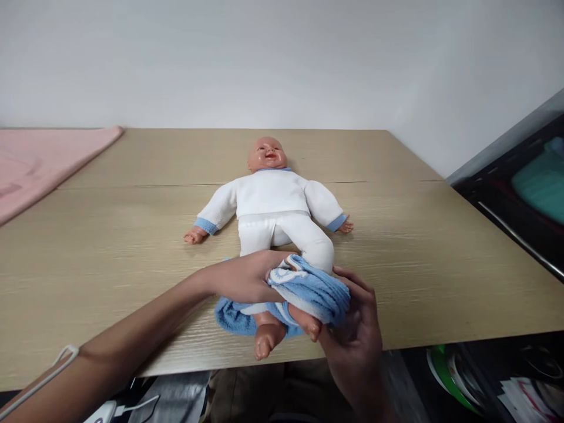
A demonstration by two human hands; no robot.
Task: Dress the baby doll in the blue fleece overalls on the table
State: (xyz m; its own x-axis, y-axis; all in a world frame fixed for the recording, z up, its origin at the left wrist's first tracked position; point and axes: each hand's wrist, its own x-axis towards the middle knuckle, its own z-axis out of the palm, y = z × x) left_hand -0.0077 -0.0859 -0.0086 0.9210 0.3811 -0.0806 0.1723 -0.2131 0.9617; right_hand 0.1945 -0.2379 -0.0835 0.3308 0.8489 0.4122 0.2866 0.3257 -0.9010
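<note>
A baby doll in a white top and white leggings lies on its back on the wooden table, feet toward me. A bunched light-blue garment is gathered around its lower legs, and both bare feet stick out near the table's front edge. My left hand reaches across and grips the blue garment at the doll's shins. My right hand comes up from below the table edge and holds the same garment at the doll's right-side foot, fingers curled around the cloth.
A pink cloth lies at the table's far left corner. A dark shelf with a teal item stands to the right. Cables and a white device sit below the front edge; a white wall is behind.
</note>
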